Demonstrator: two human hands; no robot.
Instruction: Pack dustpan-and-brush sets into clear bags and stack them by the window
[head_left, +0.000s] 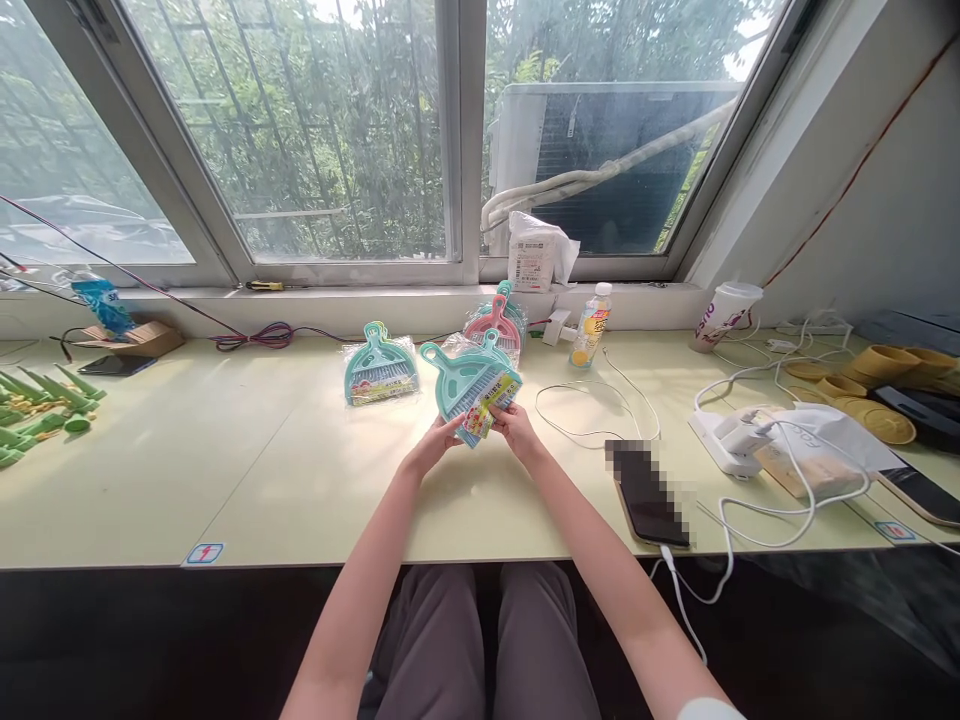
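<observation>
Both hands, left hand [439, 440] and right hand [512, 425], hold a teal dustpan pack [469, 385] by its bottom edge. It looks light, with crinkly, slippery wrap over stiff plastic.

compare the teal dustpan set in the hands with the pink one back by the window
The teal dustpan set is held off the table between the left hand and right hand; the pink dustpan set rests on a pile near the sill. The teal one is nearer the camera and shows its colourful label; the pink one's label can't be seen. Both are small dustpan-and-brush sets in clear plastic.
</observation>
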